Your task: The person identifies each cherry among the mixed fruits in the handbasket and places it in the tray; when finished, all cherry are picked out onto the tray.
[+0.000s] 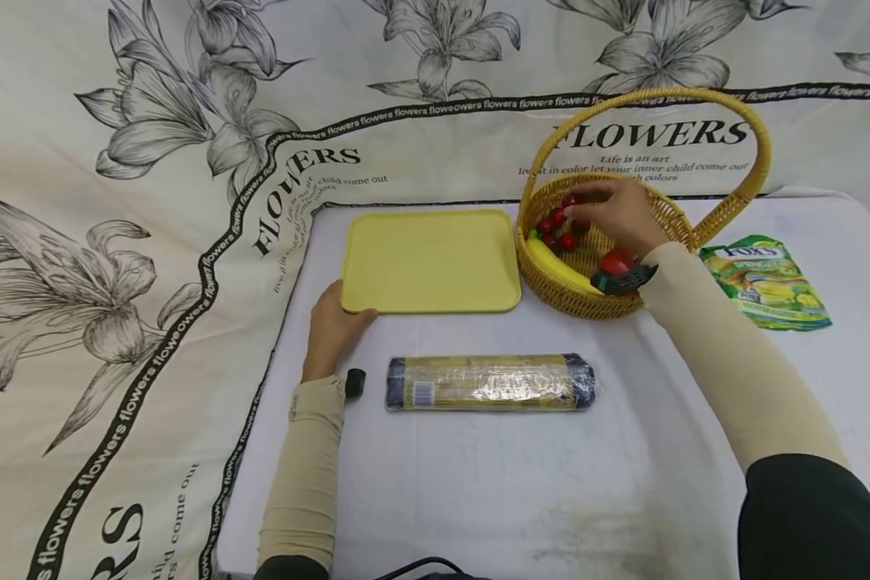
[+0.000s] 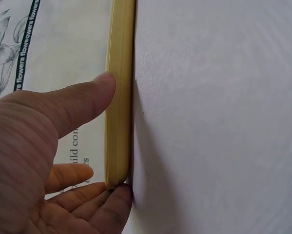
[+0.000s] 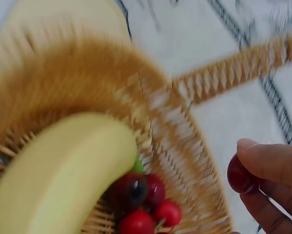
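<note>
At the near left corner of the yellow tray (image 1: 431,262), my left hand (image 1: 331,330) grips the edge. In the left wrist view its thumb (image 2: 99,95) lies on the tray's front side, with the other fingers around the corner. My right hand (image 1: 616,211) is above the wicker basket (image 1: 583,304). Thumb and fingers pinch a small dark red fruit (image 3: 240,175), seen over the basket's rim in the right wrist view. A banana (image 1: 560,266), several small red fruits (image 3: 136,223) and a larger red fruit (image 1: 616,262), partly hidden by the wrist strap, lie in the basket.
A plastic-wrapped roll (image 1: 489,383) lies in front of the tray. Right of the basket is a green Fox's candy bag (image 1: 767,282). The basket's tall handle (image 1: 757,153) arches over the right hand. A flower-printed cloth (image 1: 152,266) hangs behind and left.
</note>
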The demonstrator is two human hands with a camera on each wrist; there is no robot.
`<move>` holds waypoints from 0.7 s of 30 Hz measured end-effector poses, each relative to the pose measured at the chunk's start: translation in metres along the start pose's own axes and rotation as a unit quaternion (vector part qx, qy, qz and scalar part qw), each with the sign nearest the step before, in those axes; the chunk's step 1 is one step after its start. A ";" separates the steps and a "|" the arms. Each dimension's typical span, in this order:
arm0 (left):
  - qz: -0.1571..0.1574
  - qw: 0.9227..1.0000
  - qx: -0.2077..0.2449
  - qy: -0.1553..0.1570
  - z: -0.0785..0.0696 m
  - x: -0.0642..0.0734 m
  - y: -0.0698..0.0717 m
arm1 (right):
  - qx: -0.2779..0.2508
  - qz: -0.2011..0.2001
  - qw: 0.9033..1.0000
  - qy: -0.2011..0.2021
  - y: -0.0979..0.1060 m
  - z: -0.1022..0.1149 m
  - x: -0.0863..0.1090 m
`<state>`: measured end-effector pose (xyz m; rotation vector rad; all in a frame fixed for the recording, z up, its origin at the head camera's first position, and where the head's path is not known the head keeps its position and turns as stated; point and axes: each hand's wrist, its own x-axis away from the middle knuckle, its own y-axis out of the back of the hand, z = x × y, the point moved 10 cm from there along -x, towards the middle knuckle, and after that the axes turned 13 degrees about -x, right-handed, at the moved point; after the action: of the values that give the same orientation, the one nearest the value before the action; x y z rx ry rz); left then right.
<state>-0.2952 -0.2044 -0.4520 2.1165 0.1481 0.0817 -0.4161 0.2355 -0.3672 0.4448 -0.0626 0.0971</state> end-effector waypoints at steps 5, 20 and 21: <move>0.002 1.000 0.004 0.009 0.002 -0.001 -0.003 | 0.000 0.001 0.999 0.047 -0.008 0.027 0.029; 0.010 0.999 0.019 0.028 0.009 0.000 -0.007 | -0.026 0.108 0.971 0.211 -0.170 0.088 0.053; 0.009 0.999 0.020 0.026 0.008 -0.001 -0.008 | -0.027 0.111 0.970 0.215 -0.182 0.088 0.049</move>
<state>-0.2959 -0.2075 -0.4633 2.1576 0.1625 0.1465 -0.3515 0.0384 -0.3614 0.3530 0.3111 0.4099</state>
